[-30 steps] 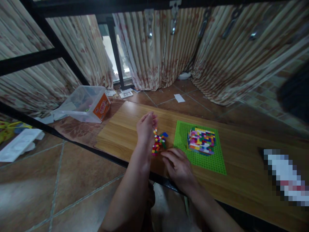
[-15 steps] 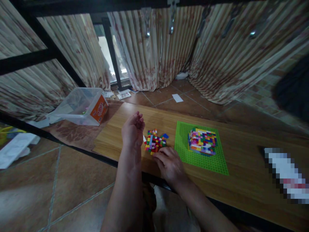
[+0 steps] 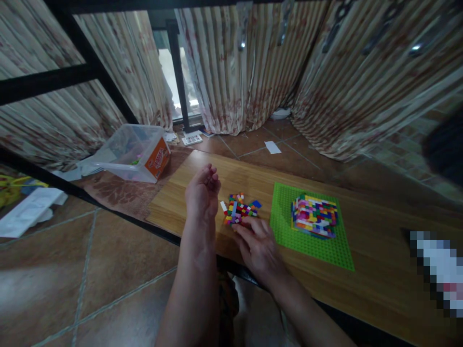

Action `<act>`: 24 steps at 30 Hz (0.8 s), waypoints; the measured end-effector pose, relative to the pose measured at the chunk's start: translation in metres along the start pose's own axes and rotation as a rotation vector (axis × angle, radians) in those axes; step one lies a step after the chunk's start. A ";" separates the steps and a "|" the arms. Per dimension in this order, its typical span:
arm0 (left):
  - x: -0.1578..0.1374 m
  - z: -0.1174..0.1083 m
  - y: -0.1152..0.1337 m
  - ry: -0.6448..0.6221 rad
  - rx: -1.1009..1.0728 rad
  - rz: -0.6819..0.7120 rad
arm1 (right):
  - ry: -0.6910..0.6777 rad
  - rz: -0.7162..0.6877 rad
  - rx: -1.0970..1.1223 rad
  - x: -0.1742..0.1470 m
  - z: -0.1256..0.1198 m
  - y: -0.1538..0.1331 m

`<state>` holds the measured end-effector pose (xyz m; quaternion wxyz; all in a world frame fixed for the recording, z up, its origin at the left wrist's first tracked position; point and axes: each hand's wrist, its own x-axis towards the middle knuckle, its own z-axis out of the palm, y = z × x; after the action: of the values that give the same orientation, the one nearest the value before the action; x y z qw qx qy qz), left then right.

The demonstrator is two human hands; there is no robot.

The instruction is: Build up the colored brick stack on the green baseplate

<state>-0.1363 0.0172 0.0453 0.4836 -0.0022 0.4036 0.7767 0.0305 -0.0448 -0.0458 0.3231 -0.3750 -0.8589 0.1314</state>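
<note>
A loose pile of small coloured building bricks (image 3: pixel 240 209) lies on the wooden table between my hands. My right hand (image 3: pixel 260 246) reaches to the near edge of this pile, fingers bent and tips drawn together against the bricks; what they pinch is hidden. Left of the pile, my left hand (image 3: pixel 204 190) is raised with its palm turned inward and fingers curled in. Anything inside that curl cannot be made out. A block built of many coloured bricks (image 3: pixel 314 216) stands on a green studded baseplate (image 3: pixel 284 202) to the right of my right hand.
A clear plastic box (image 3: pixel 126 154) with an orange label stands on a brown cloth (image 3: pixel 119 195) at the table's left end. The wooden table (image 3: pixel 173 202) has a dark front edge. A blurred-out white object (image 3: pixel 437 270) lies far right. Curtains (image 3: pixel 249 77) hang behind.
The view has shifted slightly, so the table things appear further right. My right fingertips have moved in closer against the pile. My left hand keeps its curled pose.
</note>
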 end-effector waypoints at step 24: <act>0.000 -0.003 0.003 -0.048 0.015 -0.026 | 0.010 0.073 -0.044 0.006 0.006 -0.006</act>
<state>-0.1400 0.0142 0.0453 0.5031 0.0149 0.3975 0.7672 0.0206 -0.0443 -0.0447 0.3141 -0.4137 -0.8457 0.1223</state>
